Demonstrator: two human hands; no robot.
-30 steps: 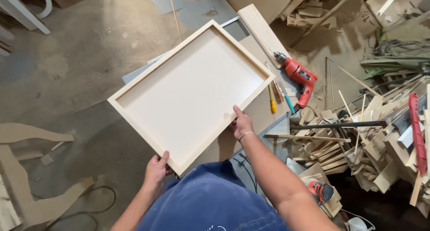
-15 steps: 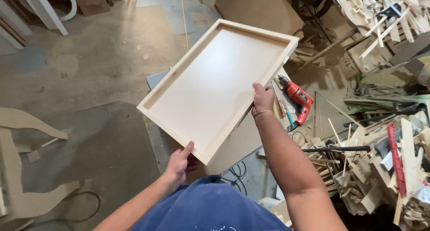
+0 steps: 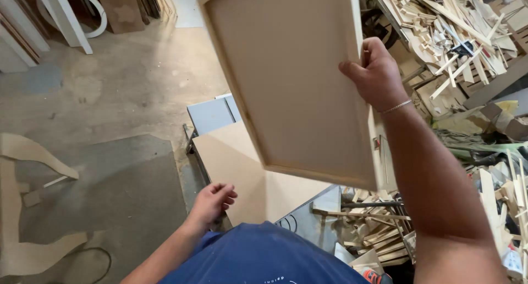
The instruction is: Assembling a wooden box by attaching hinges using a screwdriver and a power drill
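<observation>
I see the shallow wooden tray (image 3: 297, 80) raised in front of me, tilted up on edge so its recessed face looks back at the camera, and everything here turns on how it sits against my two hands. My right hand (image 3: 377, 75) is the only one on it — fingers wrapped over the right-hand rim, thumb pressed on the inner face, clamped about halfway along that long side. The long axis runs from the lower corner near my chest up and away past the top of the frame, leaning slightly to the left as it rises, so most of the panel hangs left of the grip. My left hand (image 3: 212, 202) is well apart from it, down low beside my blue shirt (image 3: 258, 256), fingers loosely curled on nothing, just over the near edge of the pale board (image 3: 242, 174) lying flat on the worktop (image 3: 212, 113). The tray's bottom rail hovers above that board and clear of it. So the right hand is plainly the nearer one, and the tray's free left rim lies up and to the right of the left hand. Off to the right a heap of offcuts and wood strips (image 3: 456, 36) crowds close to the tray's far edge — whether they touch I cannot tell.
</observation>
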